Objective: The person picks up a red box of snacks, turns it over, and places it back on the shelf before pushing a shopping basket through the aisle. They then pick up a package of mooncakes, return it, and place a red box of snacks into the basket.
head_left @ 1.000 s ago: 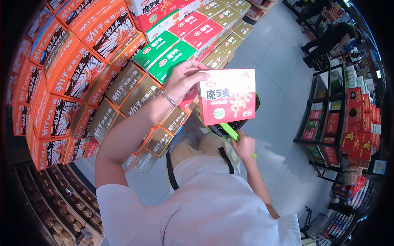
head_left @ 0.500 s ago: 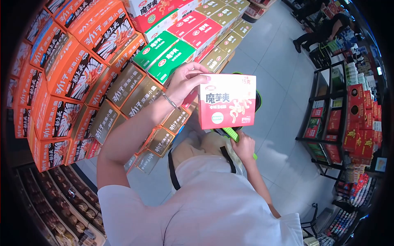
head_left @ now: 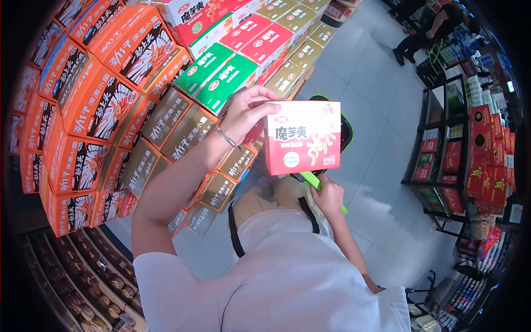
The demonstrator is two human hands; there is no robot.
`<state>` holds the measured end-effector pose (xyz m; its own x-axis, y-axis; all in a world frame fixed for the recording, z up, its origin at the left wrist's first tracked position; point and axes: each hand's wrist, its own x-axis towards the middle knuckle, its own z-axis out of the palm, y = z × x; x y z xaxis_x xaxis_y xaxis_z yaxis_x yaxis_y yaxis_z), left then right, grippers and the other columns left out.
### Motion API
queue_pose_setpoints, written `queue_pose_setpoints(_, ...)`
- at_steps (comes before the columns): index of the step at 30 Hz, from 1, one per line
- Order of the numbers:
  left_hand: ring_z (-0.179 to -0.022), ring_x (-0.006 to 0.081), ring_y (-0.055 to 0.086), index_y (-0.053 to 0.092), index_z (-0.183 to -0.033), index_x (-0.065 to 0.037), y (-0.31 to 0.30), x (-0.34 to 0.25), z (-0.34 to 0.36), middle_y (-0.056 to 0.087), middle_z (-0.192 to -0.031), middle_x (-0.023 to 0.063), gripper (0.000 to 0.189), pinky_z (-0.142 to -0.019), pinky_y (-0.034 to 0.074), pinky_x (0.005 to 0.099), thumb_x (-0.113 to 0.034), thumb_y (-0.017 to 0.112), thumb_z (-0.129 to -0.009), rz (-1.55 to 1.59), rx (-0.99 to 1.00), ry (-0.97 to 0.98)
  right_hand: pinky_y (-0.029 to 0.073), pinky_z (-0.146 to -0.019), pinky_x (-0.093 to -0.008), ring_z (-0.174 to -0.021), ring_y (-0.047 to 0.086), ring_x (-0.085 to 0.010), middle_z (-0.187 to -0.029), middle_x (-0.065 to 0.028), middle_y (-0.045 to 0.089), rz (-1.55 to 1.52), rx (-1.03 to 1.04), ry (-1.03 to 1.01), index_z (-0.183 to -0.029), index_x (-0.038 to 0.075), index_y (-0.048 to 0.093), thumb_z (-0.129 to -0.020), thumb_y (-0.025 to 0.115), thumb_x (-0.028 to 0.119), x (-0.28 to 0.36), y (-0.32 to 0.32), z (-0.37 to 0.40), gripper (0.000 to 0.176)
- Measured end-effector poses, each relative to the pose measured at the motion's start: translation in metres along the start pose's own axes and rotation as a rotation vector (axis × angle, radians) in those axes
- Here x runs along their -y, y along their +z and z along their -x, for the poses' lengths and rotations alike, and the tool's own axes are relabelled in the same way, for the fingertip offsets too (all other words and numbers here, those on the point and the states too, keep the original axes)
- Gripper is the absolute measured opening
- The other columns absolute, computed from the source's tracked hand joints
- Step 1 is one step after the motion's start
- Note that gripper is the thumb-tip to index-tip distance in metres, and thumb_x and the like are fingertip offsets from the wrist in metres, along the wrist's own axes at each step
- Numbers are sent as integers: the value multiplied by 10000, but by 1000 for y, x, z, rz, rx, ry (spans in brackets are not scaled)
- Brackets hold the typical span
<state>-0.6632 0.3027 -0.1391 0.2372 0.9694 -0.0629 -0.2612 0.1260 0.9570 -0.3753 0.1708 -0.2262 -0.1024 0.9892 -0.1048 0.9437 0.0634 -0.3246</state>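
Observation:
My left hand holds a white and red snack box by its upper left corner, thumb on the front and fingers behind. The box is upright, its printed front towards me, with Chinese lettering and a picture of the snack. My right hand, lower down, is closed round the bright green handle of a shopping basket. Behind the snack box shows part of the basket's dark body with a green rim; its inside is mostly hidden.
At my left stand stacked orange snack boxes, brown boxes, green boxes and gold boxes. A black shelf rack with red packages is on the right. Another person in dark clothes is at the upper right.
The snack box has shifted very slightly left in view, still in my left hand. My right hand keeps its hold on the handle. The shelves appear slightly shifted as the view turns.

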Motion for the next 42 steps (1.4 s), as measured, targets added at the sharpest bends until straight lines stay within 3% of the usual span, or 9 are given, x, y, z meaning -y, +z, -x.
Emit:
queue_pose_setpoints(15,-985,146,620,546,-1051,-15,3,8,-3,673,-1068,142,285,-860,474,265,-64,692,-812,-49,41,-2,503,-666,-464,-740,648,-353,-812,-152,663,-19,19,11,-898,52,617,-747,678,220,0,-1,1,233)
queue_pose_setpoints(25,-914,91,610,556,-1042,-15,4,5,-2,674,-1024,105,275,-786,482,230,-66,700,-813,-120,18,-55,507,-650,-465,-728,651,-339,-778,-141,650,-12,-7,-5,-874,63,584,-750,678,214,0,3,2,217)
queue_pose_setpoints(27,-924,98,615,556,-1054,-30,7,12,-2,659,-1033,99,267,-781,497,237,-68,699,-831,-240,14,149,508,-648,-465,-726,650,-339,-777,-137,649,1,-13,-9,-872,63,587,-749,677,214,-1,5,2,214)
queue_pose_setpoints(30,-955,101,615,553,-1071,-49,9,12,1,637,-1064,108,258,-799,509,247,-73,691,-853,-431,-73,168,507,-650,-463,-724,648,-340,-776,-137,647,-9,-11,-11,-869,63,590,-748,676,215,1,1,2,213)
queue_pose_setpoints(31,-1000,186,636,565,-1063,-54,10,10,3,622,-1120,135,290,-839,507,298,-105,720,-823,-435,-97,101,507,-650,-463,-724,648,-340,-776,-137,647,-10,-11,-11,-869,63,590,-748,676,215,1,1,2,213)
queue_pose_setpoints(32,-1000,186,636,565,-1063,-54,10,7,3,622,-1120,135,290,-839,507,298,-105,720,-823,-436,-97,101,507,-651,-462,-725,648,-340,-776,-136,647,-6,-9,-9,-869,64,592,-748,675,217,1,1,2,211)
queue_pose_setpoints(34,-1030,293,623,584,-1052,-43,7,4,2,602,-1172,152,340,-885,486,359,-137,751,-772,-1013,-146,561,506,-652,-461,-726,647,-339,-776,-135,647,-4,-7,-9,-868,65,594,-748,674,218,1,1,2,210)
queue_pose_setpoints(35,-1050,356,584,638,-1068,-70,7,7,2,585,-1207,154,362,-908,466,403,-186,756,-746,-1032,-187,597,506,-653,-460,-728,648,-338,-779,-133,647,-6,-6,-6,-869,66,594,-747,675,218,1,2,1,211)
queue_pose_setpoints(42,-1056,331,575,697,-1118,-148,5,15,7,582,-1222,152,355,-901,475,409,-215,728,-770,-1171,-131,555,507,-648,-459,-731,649,-336,-791,-126,650,-6,-4,-9,-877,67,595,-753,681,221,-3,2,0,215)
